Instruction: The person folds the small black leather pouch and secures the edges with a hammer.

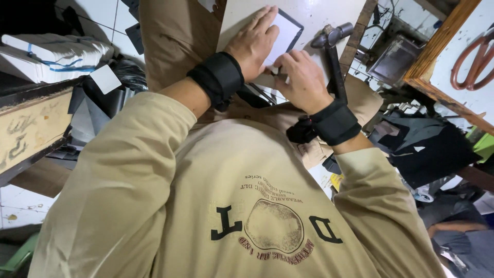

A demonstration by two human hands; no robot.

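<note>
A white rectangular card with a dark folded border [286,32] lies on a pale work board [319,13] resting over my lap. My left hand [253,41] lies flat on the card, fingers spread, pressing it down. My right hand [301,77] pinches the card's near edge with curled fingers; what is under the fingertips is hidden. Both wrists wear black straps. A hammer [333,49] with a dark handle lies on the board just right of my right hand.
Stacks of white sheets tied with blue string [51,54] sit on a worn wooden bench [31,123] at left. A wooden frame with orange-handled scissors [471,56] is at right. Dark material scraps [427,149] pile below it.
</note>
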